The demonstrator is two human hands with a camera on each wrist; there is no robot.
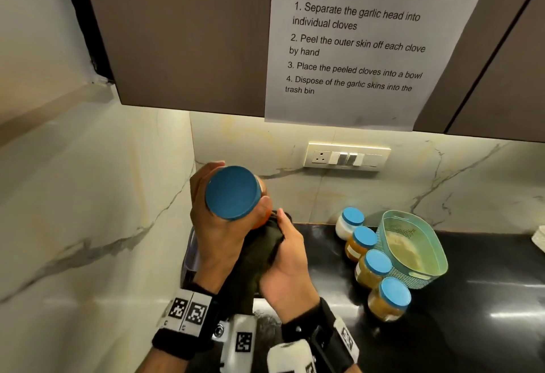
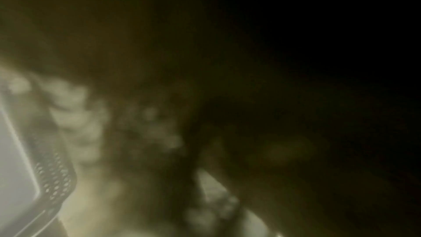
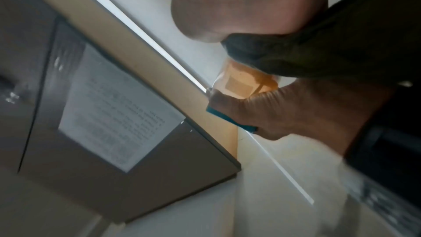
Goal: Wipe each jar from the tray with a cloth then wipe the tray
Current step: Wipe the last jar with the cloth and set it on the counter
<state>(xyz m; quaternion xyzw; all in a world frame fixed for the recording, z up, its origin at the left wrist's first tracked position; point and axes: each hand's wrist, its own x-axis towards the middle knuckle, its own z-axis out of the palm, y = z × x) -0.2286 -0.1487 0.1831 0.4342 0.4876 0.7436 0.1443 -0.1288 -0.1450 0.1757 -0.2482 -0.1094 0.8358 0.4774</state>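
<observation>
Blue-lidded jar sat tilted above the tabletop, left hand curled round lid and shoulder, right hand bunching dark cloth round its base. Left wrist view: murk only. Right wrist view: jar wall looked smooth, probably slippery; lid end seemed the safest hold.

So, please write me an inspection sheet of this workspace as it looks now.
Surface: black counter, glossy.
Job's things: held jar with blue lid, tilted; dark cloth against its body; teal tray holds no jars; four blue-lidded jars in a row left of the tray.
Clutter: nothing seen.
Hands: left hand grips the jar; right hand grips the cloth.
Cables: nothing seen.
Surroundings: marble wall, switch plate, cabinet with taped paper sheet.
</observation>
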